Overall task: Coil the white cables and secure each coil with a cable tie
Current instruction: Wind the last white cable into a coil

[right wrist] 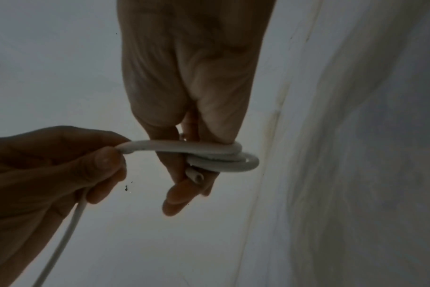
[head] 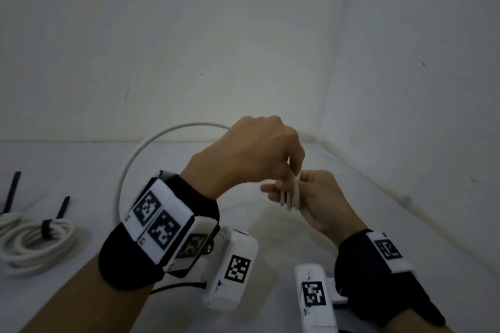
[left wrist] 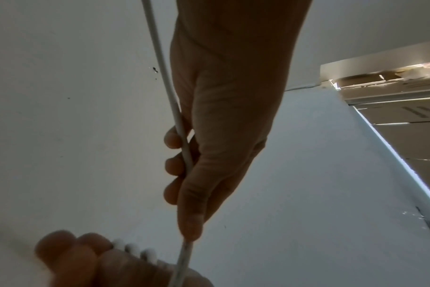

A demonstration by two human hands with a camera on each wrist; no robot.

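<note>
Nearest you, in the head view, are your two wrists with their black bands and white marker blocks; from there, look to the hands. Your left hand [head: 251,151] is raised above the desk [head: 81,165], knuckles up, its fingers curled round the white cable [head: 140,154] and its thumb lying along the strand. In the left wrist view the cable [left wrist: 169,97] runs as one straight line along the palm of the left hand [left wrist: 224,116], from beyond the wrist down past the thumb tip.

Your right hand [head: 322,197] sits just below and to the right of the left, palm turned inward, fingers bent around a small bundle of turns. The right wrist view shows those loops [right wrist: 224,157] wrapped close round the fingers of the right hand [right wrist: 192,87], lying flat across them, with the cut end of the cable poking out beneath the loops against a fingertip. From the loops one strand crosses sideways to the left hand [right wrist: 49,174], which pinches it between thumb and fingers, then drops away downward.

Beyond the hands, the free cable sweeps in a wide arc out to the left and back, rising over the desk against the wall [head: 243,35].

At the far left of the desk lies a finished coil [head: 35,246], flat, bound by a black cable tie [head: 47,227] whose tail points up and away from you.
</note>
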